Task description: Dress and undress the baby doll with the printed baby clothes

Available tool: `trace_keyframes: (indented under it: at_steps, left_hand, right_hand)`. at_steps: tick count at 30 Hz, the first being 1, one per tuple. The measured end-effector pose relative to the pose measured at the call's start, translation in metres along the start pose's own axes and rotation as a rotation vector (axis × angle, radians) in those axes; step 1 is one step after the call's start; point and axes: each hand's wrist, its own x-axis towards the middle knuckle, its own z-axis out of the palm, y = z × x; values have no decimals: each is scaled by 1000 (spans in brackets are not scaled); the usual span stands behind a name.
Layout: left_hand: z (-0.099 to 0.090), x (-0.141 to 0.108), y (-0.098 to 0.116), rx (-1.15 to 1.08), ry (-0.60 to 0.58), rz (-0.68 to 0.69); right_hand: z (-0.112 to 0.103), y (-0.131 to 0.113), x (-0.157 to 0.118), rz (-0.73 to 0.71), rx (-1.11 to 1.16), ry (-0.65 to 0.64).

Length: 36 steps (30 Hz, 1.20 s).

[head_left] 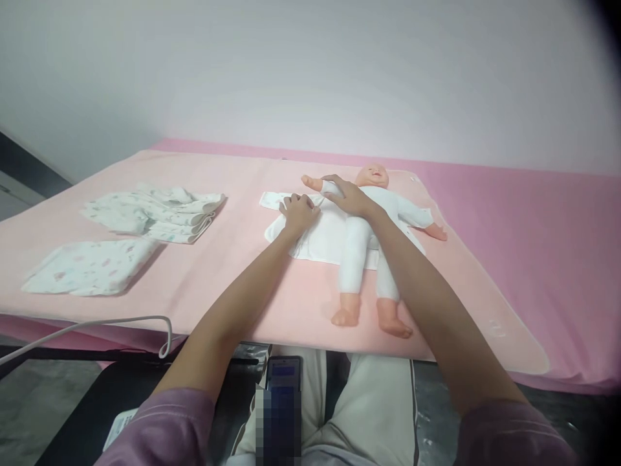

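Note:
A baby doll (pixel 356 246) in a white long-sleeved outfit lies on its back, its head away from me. Partly beneath it, a white baby shirt (pixel 325 244) is spread out, one sleeve reaching left. My left hand (pixel 299 213) rests on this shirt, fingers spread and bent down onto the cloth, which creases beside the thumb. With fingers over the top and thumb below, my right hand (pixel 353 197) holds the doll's sleeved arm on the left side of the view. The doll's other arm lies out to the right.
A pink padded mat (pixel 233 259) covers the table. Folded patterned cloths (pixel 160 210) and another folded cloth (pixel 92 266) lie at left. A white cable (pixel 121 320) hangs at the front edge. A phone (pixel 284 414) rests on my lap. A wall stands behind.

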Motion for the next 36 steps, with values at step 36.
trace_keyframes:
  at_steps: [36]
  left_hand:
    - [4, 16, -21, -143, -45, 230]
  right_hand:
    - [-112, 63, -125, 333, -298, 33]
